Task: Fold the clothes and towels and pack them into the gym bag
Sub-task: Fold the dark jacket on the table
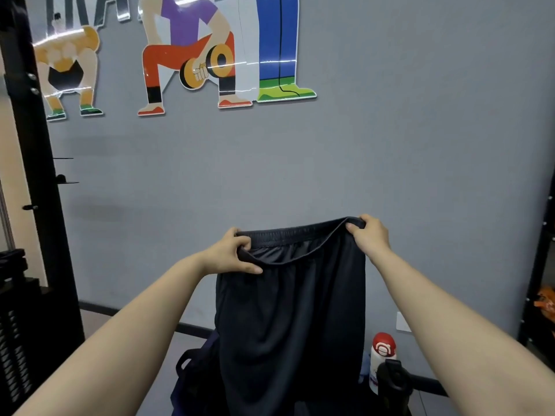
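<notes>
A pair of dark navy shorts (291, 319) hangs in front of me, held up by its elastic waistband. My left hand (231, 253) pinches the left end of the waistband. My right hand (371, 232) grips the right end, a little higher. The fabric drops straight down and hides most of what lies below. Part of a dark gym bag (192, 373) with a loop handle shows at the shorts' lower left.
A white bottle with a red cap (381, 352) stands at the lower right beside a black bar (396, 379). A grey wall (420, 145) with gym figures is close ahead. Black rack frames stand at the left (39, 175) and right edges.
</notes>
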`<state>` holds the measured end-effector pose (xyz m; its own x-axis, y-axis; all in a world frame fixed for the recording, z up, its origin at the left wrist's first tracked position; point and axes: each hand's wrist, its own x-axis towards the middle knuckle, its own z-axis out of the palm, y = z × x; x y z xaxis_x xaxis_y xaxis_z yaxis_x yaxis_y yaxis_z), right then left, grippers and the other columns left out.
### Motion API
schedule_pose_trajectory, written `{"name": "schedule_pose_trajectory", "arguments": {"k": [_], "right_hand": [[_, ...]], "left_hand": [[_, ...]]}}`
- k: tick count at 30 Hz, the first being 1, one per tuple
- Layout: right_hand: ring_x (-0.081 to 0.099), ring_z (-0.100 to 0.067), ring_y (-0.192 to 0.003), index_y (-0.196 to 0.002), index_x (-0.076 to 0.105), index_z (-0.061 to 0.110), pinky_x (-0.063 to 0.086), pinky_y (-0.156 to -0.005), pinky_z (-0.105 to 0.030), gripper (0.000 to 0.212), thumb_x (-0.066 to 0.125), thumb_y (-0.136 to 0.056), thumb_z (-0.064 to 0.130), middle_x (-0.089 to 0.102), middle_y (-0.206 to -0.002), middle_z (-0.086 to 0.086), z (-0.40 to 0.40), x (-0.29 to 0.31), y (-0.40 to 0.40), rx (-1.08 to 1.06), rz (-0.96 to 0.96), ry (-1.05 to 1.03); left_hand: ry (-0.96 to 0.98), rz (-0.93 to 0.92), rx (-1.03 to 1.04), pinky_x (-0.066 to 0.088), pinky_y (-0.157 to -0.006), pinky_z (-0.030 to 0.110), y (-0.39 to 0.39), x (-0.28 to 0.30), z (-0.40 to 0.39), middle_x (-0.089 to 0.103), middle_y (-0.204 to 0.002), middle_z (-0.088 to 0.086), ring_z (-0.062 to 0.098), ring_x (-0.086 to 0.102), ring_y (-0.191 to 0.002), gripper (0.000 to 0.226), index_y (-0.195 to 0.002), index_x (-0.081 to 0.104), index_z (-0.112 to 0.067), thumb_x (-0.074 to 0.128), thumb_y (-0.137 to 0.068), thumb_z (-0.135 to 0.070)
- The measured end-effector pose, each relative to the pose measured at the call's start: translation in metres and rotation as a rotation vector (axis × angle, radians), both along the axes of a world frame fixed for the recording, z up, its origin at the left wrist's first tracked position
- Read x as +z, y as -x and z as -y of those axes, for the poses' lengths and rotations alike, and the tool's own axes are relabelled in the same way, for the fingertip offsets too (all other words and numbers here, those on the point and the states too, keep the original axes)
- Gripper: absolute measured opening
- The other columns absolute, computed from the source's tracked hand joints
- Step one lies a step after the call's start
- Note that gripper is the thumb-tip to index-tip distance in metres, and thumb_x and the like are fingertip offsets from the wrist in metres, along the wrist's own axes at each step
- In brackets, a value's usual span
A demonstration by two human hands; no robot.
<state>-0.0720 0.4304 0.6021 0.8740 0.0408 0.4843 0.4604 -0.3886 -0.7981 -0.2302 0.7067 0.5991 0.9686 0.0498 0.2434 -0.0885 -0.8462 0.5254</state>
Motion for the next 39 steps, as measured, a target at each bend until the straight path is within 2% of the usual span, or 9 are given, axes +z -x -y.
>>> {"name": "schedule_pose_trajectory", "arguments": {"k": [7,10,13,16,19,26,31,36,39], "right_hand": [[0.056,-0.016,-0.082,-0.099,0.063,0.015,0.040,-0.071,-0.025,0.012,0.064,-0.090,0.022,0.062,-0.089,0.002,-0.002,-0.002,-0.002,0.061,-0.022,-0.082],[0.058,-0.018,-0.092,-0.108,0.064,0.010,0.042,-0.079,-0.026,0.024,0.067,-0.088,0.024,0.064,-0.098,-0.001,-0.006,-0.001,0.000,0.097,-0.024,-0.091],[0.062,-0.021,-0.098,-0.111,0.065,0.006,0.049,-0.089,-0.033,0.034,0.074,-0.083,0.022,0.067,-0.105,-0.005,-0.004,-0.001,0.001,0.200,-0.084,-0.150],[0.065,-0.012,-0.083,-0.097,0.068,0.012,0.052,-0.073,-0.023,0.023,0.078,-0.078,0.020,0.068,-0.093,-0.001,0.002,-0.002,0.004,0.319,-0.149,-0.154],[0.067,-0.002,-0.070,-0.086,0.069,0.017,0.049,-0.057,-0.011,0.012,0.078,-0.078,0.017,0.071,-0.084,0.005,0.007,-0.003,0.008,0.440,-0.233,-0.140],[0.070,-0.013,-0.087,-0.100,0.069,0.011,0.056,-0.076,-0.022,0.015,0.068,-0.086,0.014,0.073,-0.094,-0.001,0.021,-0.011,0.006,0.580,-0.390,-0.183],[0.070,-0.011,-0.075,-0.097,0.069,0.010,0.055,-0.061,-0.021,0.012,0.069,-0.085,0.013,0.074,-0.088,-0.001,0.019,-0.011,0.003,0.558,-0.463,-0.229],[0.066,-0.015,-0.069,-0.081,0.063,0.006,0.052,-0.050,-0.022,0.014,0.076,-0.078,0.008,0.068,-0.081,-0.006,0.006,-0.017,0.004,0.383,-0.564,-0.247],[0.065,-0.020,-0.078,-0.094,0.060,0.001,0.053,-0.058,-0.028,0.022,0.075,-0.078,0.005,0.064,-0.091,-0.010,-0.011,-0.024,0.003,0.283,-0.587,-0.269]], "left_hand": [[0.134,0.358,0.246,0.027,-0.051,0.020,0.003,0.012,-0.021,0.041,-0.064,-0.003,0.018,0.038,-0.066,0.037,-0.067,0.036,-0.016,0.069,-0.083,-0.012],[0.283,0.381,0.315,0.037,-0.055,0.022,0.005,0.015,-0.023,0.051,-0.075,-0.001,0.013,0.048,-0.066,0.023,-0.094,0.047,-0.020,0.067,-0.085,-0.014],[0.444,0.391,0.364,0.047,-0.073,0.029,0.006,0.014,-0.025,0.057,-0.095,0.004,0.019,0.057,-0.085,0.033,-0.113,0.050,-0.017,0.068,-0.085,-0.014],[0.573,0.407,0.376,0.048,-0.090,0.037,0.008,0.013,-0.027,0.059,-0.107,0.008,0.024,0.058,-0.097,0.030,-0.113,0.054,-0.008,0.067,-0.086,-0.012],[0.654,0.411,0.339,0.046,-0.084,0.032,0.010,0.010,-0.026,0.062,-0.103,0.010,0.022,0.059,-0.095,0.025,-0.111,0.059,-0.002,0.066,-0.087,-0.008],[0.743,0.252,0.244,0.048,-0.073,0.027,0.017,0.001,-0.038,0.067,-0.094,0.000,0.013,0.063,-0.084,0.015,-0.103,0.064,-0.015,0.065,-0.089,-0.013],[0.855,0.088,0.223,0.051,-0.074,0.031,0.018,-0.006,-0.043,0.072,-0.097,0.005,0.019,0.067,-0.091,0.012,-0.102,0.065,-0.012,0.061,-0.092,-0.016],[0.996,0.005,0.389,0.052,-0.062,0.031,0.009,-0.016,-0.041,0.066,-0.093,0.013,0.023,0.065,-0.079,0.019,-0.101,0.058,-0.001,0.064,-0.087,-0.013],[1.035,0.011,0.488,0.050,-0.058,0.031,-0.001,-0.022,-0.029,0.063,-0.086,0.013,0.022,0.062,-0.070,0.023,-0.102,0.054,0.000,0.062,-0.084,-0.012]]}}
